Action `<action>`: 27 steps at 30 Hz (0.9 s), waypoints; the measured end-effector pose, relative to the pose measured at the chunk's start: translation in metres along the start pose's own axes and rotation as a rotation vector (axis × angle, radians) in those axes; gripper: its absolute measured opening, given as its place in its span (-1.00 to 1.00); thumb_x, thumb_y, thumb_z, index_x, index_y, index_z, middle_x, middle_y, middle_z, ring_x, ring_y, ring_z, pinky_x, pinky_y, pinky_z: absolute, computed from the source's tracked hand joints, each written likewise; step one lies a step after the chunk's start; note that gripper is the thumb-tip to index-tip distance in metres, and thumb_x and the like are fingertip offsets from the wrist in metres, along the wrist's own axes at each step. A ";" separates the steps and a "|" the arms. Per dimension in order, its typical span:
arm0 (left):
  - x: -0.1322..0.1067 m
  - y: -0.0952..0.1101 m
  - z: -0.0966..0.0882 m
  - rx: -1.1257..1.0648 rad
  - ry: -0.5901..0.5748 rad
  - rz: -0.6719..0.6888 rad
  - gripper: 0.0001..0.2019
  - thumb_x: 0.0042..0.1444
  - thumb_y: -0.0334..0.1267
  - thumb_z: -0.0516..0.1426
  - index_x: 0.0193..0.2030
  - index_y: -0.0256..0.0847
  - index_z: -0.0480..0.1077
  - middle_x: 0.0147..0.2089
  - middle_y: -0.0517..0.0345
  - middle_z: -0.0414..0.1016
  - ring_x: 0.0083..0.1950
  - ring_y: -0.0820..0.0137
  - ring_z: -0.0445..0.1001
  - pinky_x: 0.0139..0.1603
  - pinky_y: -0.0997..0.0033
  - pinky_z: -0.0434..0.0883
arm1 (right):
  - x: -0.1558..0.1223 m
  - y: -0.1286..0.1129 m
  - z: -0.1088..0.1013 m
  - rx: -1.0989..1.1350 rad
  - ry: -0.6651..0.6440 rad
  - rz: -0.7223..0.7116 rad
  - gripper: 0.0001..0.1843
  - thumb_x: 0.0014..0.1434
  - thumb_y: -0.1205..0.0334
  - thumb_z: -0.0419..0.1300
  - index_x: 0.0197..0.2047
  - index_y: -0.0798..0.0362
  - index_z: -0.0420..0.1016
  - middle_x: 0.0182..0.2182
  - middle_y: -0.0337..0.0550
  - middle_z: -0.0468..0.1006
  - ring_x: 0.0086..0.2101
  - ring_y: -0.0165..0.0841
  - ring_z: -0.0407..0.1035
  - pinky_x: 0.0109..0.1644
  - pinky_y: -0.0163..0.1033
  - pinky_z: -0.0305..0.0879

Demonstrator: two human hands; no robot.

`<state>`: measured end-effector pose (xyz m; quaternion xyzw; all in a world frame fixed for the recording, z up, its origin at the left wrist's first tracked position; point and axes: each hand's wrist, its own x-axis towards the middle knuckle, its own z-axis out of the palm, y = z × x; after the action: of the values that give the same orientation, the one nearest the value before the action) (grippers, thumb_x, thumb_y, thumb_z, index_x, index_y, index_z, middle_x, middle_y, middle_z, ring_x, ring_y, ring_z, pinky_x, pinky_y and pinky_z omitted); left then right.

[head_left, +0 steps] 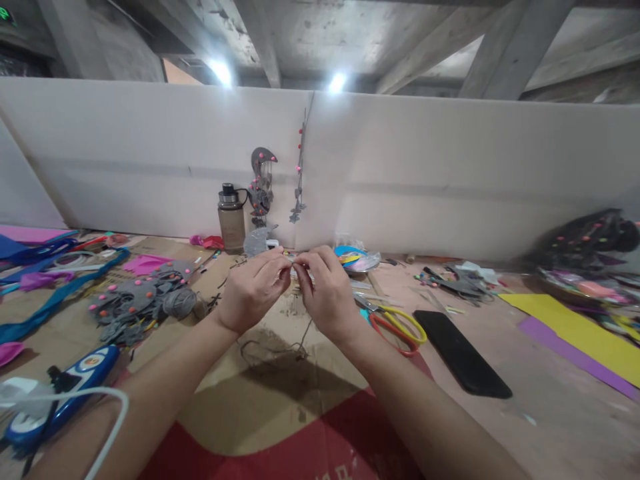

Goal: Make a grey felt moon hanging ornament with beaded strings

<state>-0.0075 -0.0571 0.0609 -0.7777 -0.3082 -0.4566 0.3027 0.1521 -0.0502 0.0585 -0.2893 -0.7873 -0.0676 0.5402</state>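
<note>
My left hand [256, 287] and my right hand [327, 290] meet over a piece of cardboard [235, 413], thumbs and fingertips pinched close together. Between them is a thin grey yarn [273, 350], mostly hidden by the fingers. Its loose length hangs below my right hand and curls on the cardboard, with a small dark tangle near its end. To the left lies a ball of grey yarn [180, 302] beside grey felt pieces [135, 293] dotted with pink and orange beads. Scissors [395, 327] with red and yellow handles rest right of my right wrist.
A black phone [460, 353] lies at right, near yellow sheets [580, 333]. At back stand a bottle [231, 220] and a white partition [400, 167] with hanging beaded felt ornaments [261, 187]. A blue power strip [65, 393] with a white cable sits front left.
</note>
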 end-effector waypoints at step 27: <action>0.003 0.009 0.001 -0.138 0.076 -0.179 -0.86 0.10 -0.43 0.10 -0.21 -0.17 0.39 -0.14 0.08 0.56 0.04 0.35 0.49 0.04 0.33 0.44 | -0.015 -0.020 0.027 0.852 0.169 0.594 -0.81 0.18 0.12 0.14 -0.17 0.02 0.32 -0.30 -0.21 0.40 -0.30 -0.42 0.31 -0.20 -0.29 0.30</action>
<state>0.0012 -0.0614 0.0616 -0.7483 -0.3324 -0.5310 0.2182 0.1229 -0.0613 0.0378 -0.2482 -0.5828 0.3915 0.6674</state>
